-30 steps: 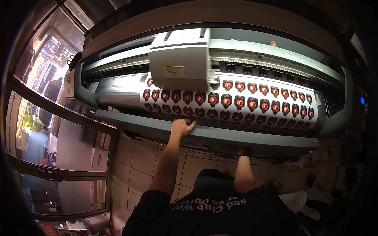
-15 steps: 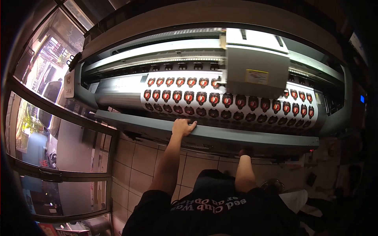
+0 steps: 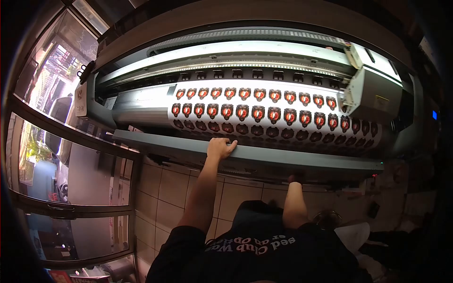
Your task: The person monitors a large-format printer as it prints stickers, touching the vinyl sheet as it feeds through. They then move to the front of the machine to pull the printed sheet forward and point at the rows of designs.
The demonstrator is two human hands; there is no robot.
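My left hand rests on the grey front rail of a wide-format printer, its fingers over the top edge and its thumb spread to the right. Lower and to the right, my right hand is in shadow under the rail; its fingers are hidden. Behind the rail, a white printed sheet with rows of red and black emblems curves down over the printer's front. The print carriage stands at the right end of its track, over the sheet's right side.
Glass doors with dark frames stand on the left, with daylight outside. A black clip sits on the printer's left end. Floor tiles show below the rail. A round stool is at lower right.
The print carriage has moved right, from right of centre to the track's end, uncovering more emblems. Both my hands have stayed almost in place.
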